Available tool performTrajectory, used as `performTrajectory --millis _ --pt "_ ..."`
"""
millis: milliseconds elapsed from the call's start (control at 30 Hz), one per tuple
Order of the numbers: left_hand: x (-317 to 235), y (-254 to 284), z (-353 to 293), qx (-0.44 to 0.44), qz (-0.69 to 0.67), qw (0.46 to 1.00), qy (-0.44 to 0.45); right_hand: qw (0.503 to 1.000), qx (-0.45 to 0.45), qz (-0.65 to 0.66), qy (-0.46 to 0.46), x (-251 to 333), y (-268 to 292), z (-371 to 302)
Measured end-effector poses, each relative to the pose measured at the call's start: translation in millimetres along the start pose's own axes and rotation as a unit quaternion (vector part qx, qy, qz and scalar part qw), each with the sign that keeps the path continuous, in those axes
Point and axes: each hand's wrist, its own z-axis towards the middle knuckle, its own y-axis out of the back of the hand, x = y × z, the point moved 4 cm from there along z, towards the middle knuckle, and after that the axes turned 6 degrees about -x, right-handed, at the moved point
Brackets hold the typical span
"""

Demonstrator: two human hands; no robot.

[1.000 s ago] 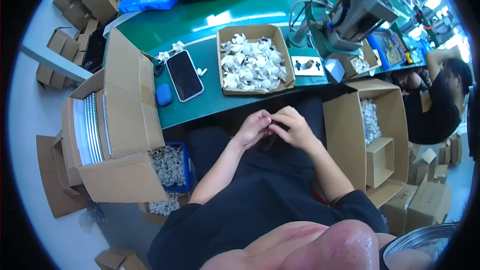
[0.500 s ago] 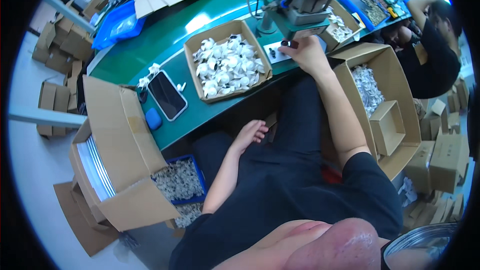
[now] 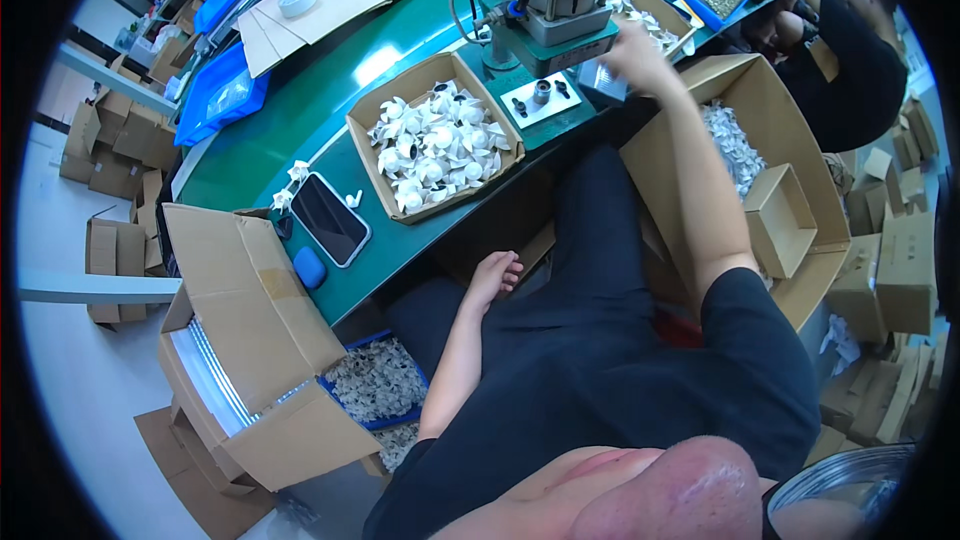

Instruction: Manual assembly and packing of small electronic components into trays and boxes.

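My right hand (image 3: 637, 58) is stretched out beside the press head (image 3: 555, 45), at the near edge of a carton of white parts (image 3: 655, 28). Its fingers are smeared by motion and partly hidden, so I cannot tell whether it holds anything. Left of it, under the press, a pale metal fixture plate (image 3: 538, 116) carries a short round metal post (image 3: 542, 90) and small dark fittings. My left hand (image 3: 494, 276) hangs over my lap, its fingers loosely curled and nothing visible in them. A shallow carton of white finned parts (image 3: 437, 151) stands on the green bench.
A phone (image 3: 330, 219) and a blue case (image 3: 309, 267) lie at the bench's left edge. Open cartons stand left (image 3: 250, 290) and right (image 3: 735, 90) of my legs. A blue tray of small grey parts (image 3: 375, 380) sits low left. A co-worker (image 3: 850, 70) is at the far right.
My right hand has left the fixture plate and moved right toward the far carton, uncovering the round post. The fingers of my left hand have curled slightly. The whole view has shifted a little.
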Motion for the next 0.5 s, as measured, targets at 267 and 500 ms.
performTrajectory --millis 267,500 --pt "10.9 -12.8 20.2 0.005 0.104 0.994 -0.011 0.930 -0.096 -0.355 -0.022 -127.2 25.8 99.6" --pt "15.0 -9.8 18.2 -0.011 0.119 0.993 -0.010 0.970 -0.104 -0.186 -0.121 -137.5 38.9 99.9"
